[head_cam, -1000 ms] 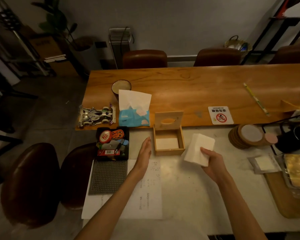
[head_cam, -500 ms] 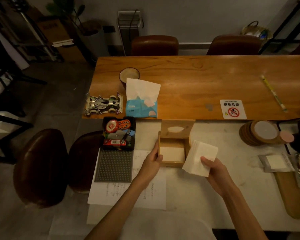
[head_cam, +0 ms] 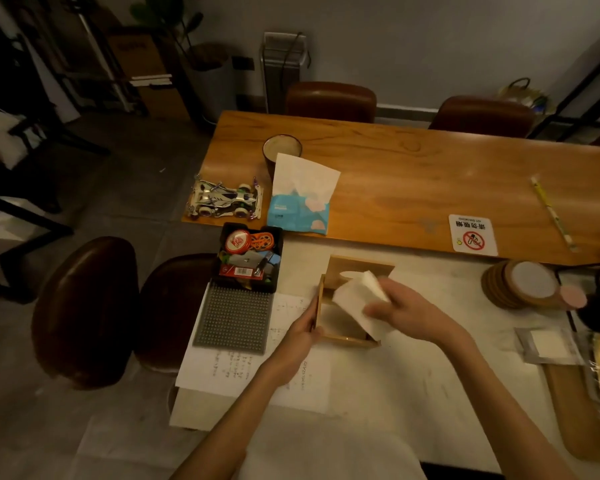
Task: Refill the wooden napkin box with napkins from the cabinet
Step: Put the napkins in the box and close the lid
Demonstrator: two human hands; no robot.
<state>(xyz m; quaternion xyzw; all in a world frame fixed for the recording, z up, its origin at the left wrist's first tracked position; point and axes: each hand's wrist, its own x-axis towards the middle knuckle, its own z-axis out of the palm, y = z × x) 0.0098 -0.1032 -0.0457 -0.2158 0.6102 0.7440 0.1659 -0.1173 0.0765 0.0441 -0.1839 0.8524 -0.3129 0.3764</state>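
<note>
My left hand (head_cam: 302, 336) clasps the near left corner of the open wooden box (head_cam: 343, 337) on the white counter (head_cam: 413, 393). My right hand (head_cam: 400, 308) grips a tilted stack of napkins (head_cam: 355, 301), its lower edge inside the box. Beyond lies a blue tissue pack (head_cam: 300, 206) on the wooden table (head_cam: 413, 174).

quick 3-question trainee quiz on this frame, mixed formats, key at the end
1. True or false: the napkin stack already lies flat on the floor of the wooden napkin box.
2. Which hand steadies the box? A) left hand B) right hand C) neither
3. Fill in: the box's slotted lid stands propped at its ____ side.

Key:
1. False; it is tilted, partly above the opening, held by the right hand.
2. A
3. far
</note>
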